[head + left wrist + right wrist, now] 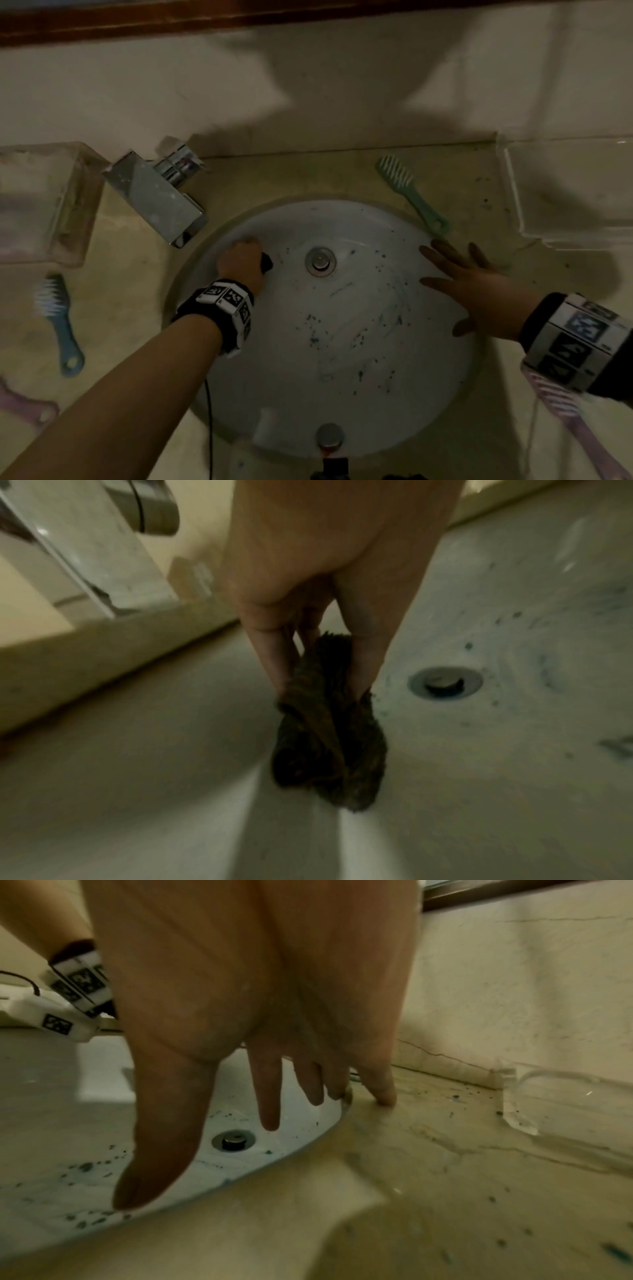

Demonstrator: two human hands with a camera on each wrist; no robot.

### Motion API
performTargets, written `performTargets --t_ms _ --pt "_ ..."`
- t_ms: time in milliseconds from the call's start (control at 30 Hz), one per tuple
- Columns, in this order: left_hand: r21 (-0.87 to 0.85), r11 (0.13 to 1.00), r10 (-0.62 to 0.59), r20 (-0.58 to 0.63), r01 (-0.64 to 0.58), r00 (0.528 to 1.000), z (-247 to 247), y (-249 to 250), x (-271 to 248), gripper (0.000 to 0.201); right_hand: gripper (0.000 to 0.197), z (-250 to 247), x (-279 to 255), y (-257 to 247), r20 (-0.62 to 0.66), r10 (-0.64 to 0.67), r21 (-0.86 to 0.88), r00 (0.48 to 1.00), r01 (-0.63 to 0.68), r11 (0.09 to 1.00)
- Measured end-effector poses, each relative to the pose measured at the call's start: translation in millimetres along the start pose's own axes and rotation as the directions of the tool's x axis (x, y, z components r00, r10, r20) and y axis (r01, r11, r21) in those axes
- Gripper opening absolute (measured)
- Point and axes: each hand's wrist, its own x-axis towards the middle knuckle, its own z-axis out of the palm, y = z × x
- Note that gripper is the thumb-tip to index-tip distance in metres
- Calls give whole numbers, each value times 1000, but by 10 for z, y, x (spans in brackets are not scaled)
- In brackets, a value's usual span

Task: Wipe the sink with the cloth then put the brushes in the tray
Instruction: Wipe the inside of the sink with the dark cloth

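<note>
A round white sink (342, 394) speckled with teal spots fills the middle of the head view. My left hand (241, 260) grips a dark bunched cloth (329, 723) against the sink's far-left wall, left of the drain (320, 262). My right hand (479, 284) lies flat with fingers spread on the sink's right rim (346, 1104). A blue brush (60, 318) lies on the counter at the left. A green comb (409, 193) lies behind the sink at the right. A clear tray (575, 192) stands at the far right.
A chrome tap (157, 195) juts over the sink's back left. A clear box (44, 202) stands at the far left. A pink brush handle (24, 404) shows at the bottom left, another pink one (582, 435) at the bottom right. A wall runs behind the counter.
</note>
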Motion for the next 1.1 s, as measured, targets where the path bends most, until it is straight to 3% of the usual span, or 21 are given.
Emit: performTargets --t_ms 100,233,467,633,733,867,933,1100 --pt "-34 999 -38 16 38 999 117 65 50 41 88 6 4 -10 14 0 -15 1000 0 1000" --pt "-229 966 -118 13 118 993 250 199 92 42 88 29 36 -5 14 7 -35 1000 -7 999" --pt "-475 873 -76 82 105 994 466 421 -43 35 87 11 28 -32 27 5 -22 1000 -5 1000" --pt "-625 745 -262 48 234 964 338 27 9 47 85 -14 10 -20 40 5 -1 999 -5 1000" --pt "-661 694 -425 -55 286 904 241 -189 57 42 85 -16 16 -43 55 3 -16 999 -2 1000" --pt "-671 657 -492 -34 345 870 239 -57 120 43 85 -7 25 -35 54 1 -15 999 0 1000" --pt "-692 635 -495 -23 343 869 274 60 185 41 84 2 20 -6 57 -6 -6 998 6 1000" --pt "-701 679 -378 -80 217 923 366 291 352 35 84 22 27 31 38 -30 25 999 29 999"
